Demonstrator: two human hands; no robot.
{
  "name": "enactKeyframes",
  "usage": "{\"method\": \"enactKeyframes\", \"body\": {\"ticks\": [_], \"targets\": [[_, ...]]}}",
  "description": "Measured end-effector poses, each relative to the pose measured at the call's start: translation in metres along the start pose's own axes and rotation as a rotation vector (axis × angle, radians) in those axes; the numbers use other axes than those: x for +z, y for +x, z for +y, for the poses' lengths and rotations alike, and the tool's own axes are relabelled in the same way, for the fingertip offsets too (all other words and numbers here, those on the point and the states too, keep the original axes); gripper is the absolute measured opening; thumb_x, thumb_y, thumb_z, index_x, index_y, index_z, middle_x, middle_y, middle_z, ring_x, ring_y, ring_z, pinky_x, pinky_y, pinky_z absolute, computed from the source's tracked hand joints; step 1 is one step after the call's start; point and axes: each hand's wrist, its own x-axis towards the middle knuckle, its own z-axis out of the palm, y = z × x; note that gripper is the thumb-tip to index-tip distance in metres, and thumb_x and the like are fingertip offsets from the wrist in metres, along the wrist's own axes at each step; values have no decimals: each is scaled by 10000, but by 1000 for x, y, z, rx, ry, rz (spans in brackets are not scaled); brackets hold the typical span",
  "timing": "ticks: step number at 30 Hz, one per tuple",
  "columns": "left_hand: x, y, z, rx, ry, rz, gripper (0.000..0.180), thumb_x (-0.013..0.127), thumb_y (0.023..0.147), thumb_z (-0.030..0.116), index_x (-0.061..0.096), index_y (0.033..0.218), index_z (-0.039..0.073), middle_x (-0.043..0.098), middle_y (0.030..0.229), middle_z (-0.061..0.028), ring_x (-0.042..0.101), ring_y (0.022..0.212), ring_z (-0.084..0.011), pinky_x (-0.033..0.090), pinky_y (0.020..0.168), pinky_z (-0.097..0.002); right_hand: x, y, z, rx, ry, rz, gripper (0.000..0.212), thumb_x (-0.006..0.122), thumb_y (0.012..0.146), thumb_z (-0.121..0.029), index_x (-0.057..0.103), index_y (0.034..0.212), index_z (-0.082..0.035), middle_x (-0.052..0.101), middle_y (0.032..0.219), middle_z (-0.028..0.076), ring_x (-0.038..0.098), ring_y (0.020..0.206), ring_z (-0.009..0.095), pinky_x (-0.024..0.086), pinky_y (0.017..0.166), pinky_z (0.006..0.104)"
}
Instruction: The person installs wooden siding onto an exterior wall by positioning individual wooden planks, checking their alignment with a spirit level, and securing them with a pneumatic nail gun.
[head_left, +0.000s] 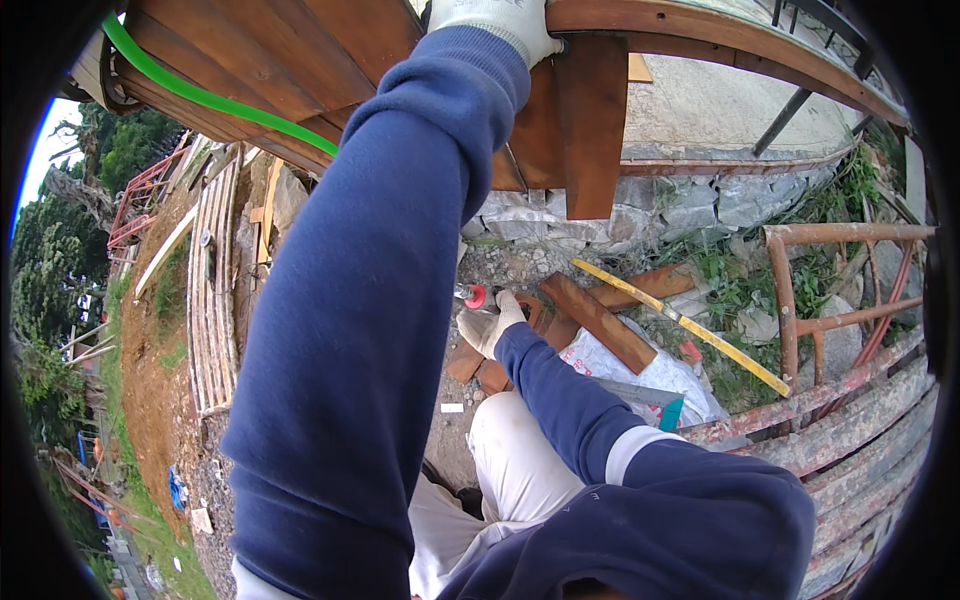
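My left hand, in a white glove, reaches up to a curved brown wooden handrail. It seems closed around the rail at the top edge of the view, though most of its fingers are cut off or hidden. Brown wooden boards hang below and beside this hand. Lower down, my right hand, also gloved, is closed around a handheld tool with a red collar. The glove covers much of that tool, so its exact kind cannot be made out. The tool is apart from the boards above.
A yellow spirit level slants across loose brown planks. Near them lie a white sack and a handsaw. A rusty metal frame stands right; a stone wall runs behind. A green hose crosses upper left.
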Motion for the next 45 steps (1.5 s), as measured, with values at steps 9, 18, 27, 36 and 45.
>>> {"method": "enactKeyframes", "body": {"ticks": [9,18,27,36,45], "targets": [[5,-1,-3,-26,-60,7,595,818,745,448,676,1241,151,643,1257,-138,552,1198,-389,445,1009,-541,18,-17,23,-228,317,-74,246,442,979,-182,578,1100,-16,677,1044,205,701,922,336,594,868,520],[3,-3,1,1,-3,25,595,788,762,471,671,1255,161,646,1281,-130,575,1212,-359,383,1043,-574,-26,-163,28,-550,132,-628,643,408,791,-4,466,1428,-69,634,1307,163,630,1115,344,510,1033,514],[6,1,-2,-21,-113,4,570,807,761,407,660,1247,146,659,1260,-132,614,1184,-337,463,996,-529,12,-140,-21,-623,79,-729,609,589,854,-133,475,1431,26,658,1249,171,607,1186,349,456,1101,515],[8,-9,-10,57,-207,153,543,833,739,338,667,1207,119,672,1217,-157,631,1148,-341,506,970,-476,38,-124,-60,-706,140,-613,512,520,859,-115,553,1349,31,644,1277,177,595,1205,361,421,1122,555],[6,5,-12,44,-256,37,534,849,718,289,679,1179,79,679,1212,-181,633,1152,-352,511,982,-455,46,-105,-78,-783,126,-656,478,518,909,-172,562,1337,36,656,1256,185,604,1207,334,428,1132,525]]}}
